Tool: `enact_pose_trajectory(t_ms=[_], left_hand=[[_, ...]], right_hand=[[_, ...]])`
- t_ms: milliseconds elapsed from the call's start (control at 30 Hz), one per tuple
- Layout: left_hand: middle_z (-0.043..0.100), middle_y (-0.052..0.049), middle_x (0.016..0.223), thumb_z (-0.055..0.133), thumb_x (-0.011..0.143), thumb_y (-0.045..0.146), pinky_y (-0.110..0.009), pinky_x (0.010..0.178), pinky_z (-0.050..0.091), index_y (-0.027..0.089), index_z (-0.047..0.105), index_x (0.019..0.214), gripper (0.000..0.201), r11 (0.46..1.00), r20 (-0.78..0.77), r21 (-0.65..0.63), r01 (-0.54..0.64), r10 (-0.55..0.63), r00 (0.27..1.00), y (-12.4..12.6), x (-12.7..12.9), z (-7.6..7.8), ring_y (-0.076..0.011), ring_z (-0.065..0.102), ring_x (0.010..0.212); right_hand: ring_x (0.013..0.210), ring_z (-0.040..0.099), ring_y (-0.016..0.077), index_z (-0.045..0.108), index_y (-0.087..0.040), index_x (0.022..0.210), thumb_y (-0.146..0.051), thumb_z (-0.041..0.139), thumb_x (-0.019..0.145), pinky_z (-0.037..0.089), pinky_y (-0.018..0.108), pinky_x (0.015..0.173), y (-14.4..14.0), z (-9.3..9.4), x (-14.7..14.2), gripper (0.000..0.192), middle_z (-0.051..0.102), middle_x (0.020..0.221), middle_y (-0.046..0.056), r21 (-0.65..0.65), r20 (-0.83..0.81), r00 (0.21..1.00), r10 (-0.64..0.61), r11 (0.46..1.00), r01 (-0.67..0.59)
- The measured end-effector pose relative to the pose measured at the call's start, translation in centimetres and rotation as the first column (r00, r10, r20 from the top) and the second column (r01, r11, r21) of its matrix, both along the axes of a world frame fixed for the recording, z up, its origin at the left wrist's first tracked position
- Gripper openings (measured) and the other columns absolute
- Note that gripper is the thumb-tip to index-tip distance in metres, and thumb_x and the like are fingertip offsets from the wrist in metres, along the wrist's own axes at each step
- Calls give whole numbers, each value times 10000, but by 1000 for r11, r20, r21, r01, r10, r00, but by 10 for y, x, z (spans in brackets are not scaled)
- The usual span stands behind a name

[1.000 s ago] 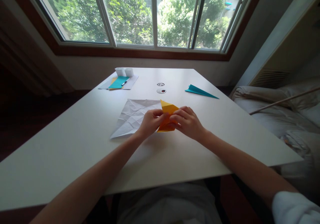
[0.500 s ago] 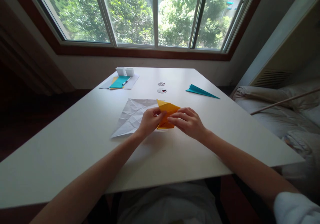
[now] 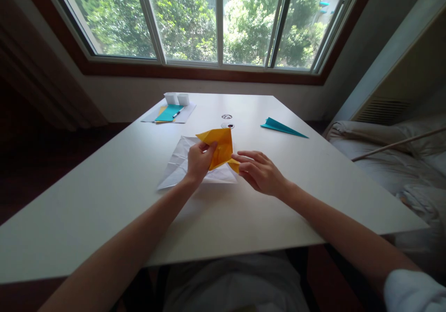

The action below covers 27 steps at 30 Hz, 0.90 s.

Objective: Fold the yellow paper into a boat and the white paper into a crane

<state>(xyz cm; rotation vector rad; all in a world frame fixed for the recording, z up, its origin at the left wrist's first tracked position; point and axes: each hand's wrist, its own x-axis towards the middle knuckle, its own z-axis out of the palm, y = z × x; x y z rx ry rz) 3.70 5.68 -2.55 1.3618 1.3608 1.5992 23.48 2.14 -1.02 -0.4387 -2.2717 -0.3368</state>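
Since before, my left hand [image 3: 198,161] lifted the half-folded yellow paper [image 3: 219,148], pinching it mid-desk; right hand [image 3: 259,172] spread, touching its corner.

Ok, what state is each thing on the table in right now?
Orange folded paper: lifted, pinched by left hand.
Right hand: open, fingertips at the paper's lower corner.
White creased sheet: unfolded, flat.
Teal paper plane: folded, lying on white table.
Pen: lying on teal sheet.

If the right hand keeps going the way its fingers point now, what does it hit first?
The right hand points left toward the folded yellow paper held in the left hand. Its fingertips are nearly at the paper's lower corner, so it probably meets that first.
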Motion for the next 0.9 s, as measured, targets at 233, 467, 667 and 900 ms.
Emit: enact_pose_trajectory(t_ms=[233, 467, 667, 900], left_hand=[[668, -44, 721, 752, 537, 388, -278, 640, 489, 89, 642, 815, 423, 981, 469, -84, 177, -118, 875, -4, 5, 8, -194, 630, 714], [674, -49, 723, 673, 644, 440, -272, 609, 487, 100, 649, 826, 386, 990, 267, -23, 138, -127, 955, -1, 0, 6, -184, 624, 685], [666, -23, 661, 535, 798, 403, -208, 510, 418, 139, 656, 748, 295, 983, -431, 182, 21, 61, 900, -13, 2, 11, -125, 576, 554], [679, -18, 700, 470, 867, 333, -200, 553, 421, 173, 665, 832, 255, 935, -650, 303, 187, 59, 758, -25, 7, 15, -111, 585, 577]], right_hand=[[1095, 575, 175, 497, -179, 966, -167, 429, 904, 463, 355, 902, 2, -2, 1, 92, 635, 1158, 92, -135, 86, 994, 72, 989, -60], [1116, 551, 192, 510, -186, 940, -207, 444, 901, 440, 360, 923, 3, -3, 3, 80, 619, 1178, 84, -259, 133, 986, 101, 964, -64], [859, 653, 168, 474, -185, 1067, -206, 391, 915, 497, 327, 796, 1, -5, 1, 174, 673, 978, 78, -494, 1, 996, 91, 866, -79], [718, 665, 140, 473, -189, 1150, -230, 386, 920, 512, 252, 666, 0, -7, -9, 250, 674, 918, 58, -620, -87, 993, -85, 785, 12]])
